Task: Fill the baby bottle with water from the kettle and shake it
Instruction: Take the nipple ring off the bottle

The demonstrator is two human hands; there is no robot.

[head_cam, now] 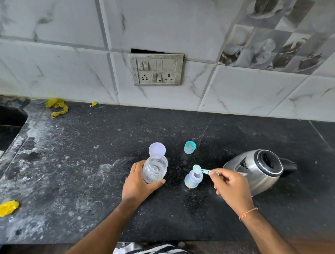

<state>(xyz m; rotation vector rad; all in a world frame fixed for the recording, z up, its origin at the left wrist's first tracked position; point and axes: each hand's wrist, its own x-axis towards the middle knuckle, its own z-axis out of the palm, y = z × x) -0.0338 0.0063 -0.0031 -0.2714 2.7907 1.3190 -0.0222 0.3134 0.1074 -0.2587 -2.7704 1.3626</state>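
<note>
A small baby bottle (192,180) stands open on the black counter (88,167). My right hand (231,187) pinches the handle of a light blue scoop (199,169), whose bowl is right over the bottle's mouth. My left hand (140,182) grips a clear plastic jar (155,170) with its flip lid open, to the left of the bottle. The steel kettle (259,169) stands just right of my right hand, lid open, spout toward the bottle. The bottle's teal cap (189,147) sits apart behind it.
A sink (3,121) opens at the far left. Yellow scraps (56,107) lie by the wall and a yellow piece (7,208) near the left front edge. A switch and socket panel (157,69) is on the tiled wall.
</note>
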